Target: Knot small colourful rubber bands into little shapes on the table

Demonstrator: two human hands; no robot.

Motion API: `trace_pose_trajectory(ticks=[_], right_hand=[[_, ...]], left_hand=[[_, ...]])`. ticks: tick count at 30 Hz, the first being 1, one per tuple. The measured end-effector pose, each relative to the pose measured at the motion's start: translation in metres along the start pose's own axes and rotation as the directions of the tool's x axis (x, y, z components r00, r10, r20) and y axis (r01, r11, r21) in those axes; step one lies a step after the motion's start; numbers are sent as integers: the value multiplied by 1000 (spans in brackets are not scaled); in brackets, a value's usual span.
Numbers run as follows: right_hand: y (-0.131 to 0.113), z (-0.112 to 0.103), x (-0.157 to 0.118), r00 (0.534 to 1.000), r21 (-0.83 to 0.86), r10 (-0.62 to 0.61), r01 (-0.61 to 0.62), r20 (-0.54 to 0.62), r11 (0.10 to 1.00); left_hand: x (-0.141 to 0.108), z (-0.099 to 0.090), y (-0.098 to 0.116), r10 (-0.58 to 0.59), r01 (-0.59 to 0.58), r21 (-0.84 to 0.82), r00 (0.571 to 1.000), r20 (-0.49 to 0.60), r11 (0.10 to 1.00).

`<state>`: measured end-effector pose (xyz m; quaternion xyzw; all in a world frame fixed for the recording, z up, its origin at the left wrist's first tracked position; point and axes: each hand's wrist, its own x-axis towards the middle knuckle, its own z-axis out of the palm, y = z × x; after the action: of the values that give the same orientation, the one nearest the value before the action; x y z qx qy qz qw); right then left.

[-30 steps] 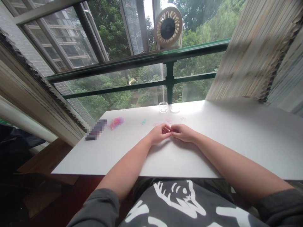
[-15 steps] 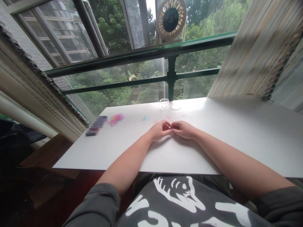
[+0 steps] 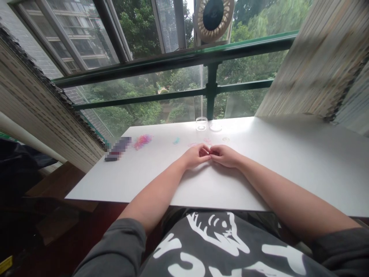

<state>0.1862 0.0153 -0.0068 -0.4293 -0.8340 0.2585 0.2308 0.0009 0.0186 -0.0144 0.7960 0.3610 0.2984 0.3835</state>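
Observation:
On the white table (image 3: 138, 177), my left hand (image 3: 196, 156) and my right hand (image 3: 226, 156) meet at the fingertips, thumbs and fingers bent and pressed together. Whatever is between them is too small to make out. Just beyond the hands lie small pink pieces (image 3: 206, 141) and, to the right, a small pale group (image 3: 226, 139). A little turquoise pile (image 3: 176, 141) is to their left. Farther left sits a larger heap of pink, orange and purple pieces (image 3: 142, 142).
A clear round container (image 3: 201, 124) and a clear lid or dish (image 3: 216, 127) stand at the table's back edge. A blurred dark object (image 3: 118, 149) lies at the left edge. A round fan (image 3: 215, 17) is by the window, behind a green railing (image 3: 178, 63).
The view has shifted slightly, so the table and railing appear a little higher. My hands stay joined at the fingertips, with hardly any visible movement.

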Motion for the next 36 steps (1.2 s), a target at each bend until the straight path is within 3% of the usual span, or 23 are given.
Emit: trace_pose_trajectory(ticks=[36], right_hand=[[1, 1, -1, 1000, 24, -7, 8, -10, 1000]], left_hand=[[0, 1, -2, 7, -7, 17, 1000, -11, 1000]])
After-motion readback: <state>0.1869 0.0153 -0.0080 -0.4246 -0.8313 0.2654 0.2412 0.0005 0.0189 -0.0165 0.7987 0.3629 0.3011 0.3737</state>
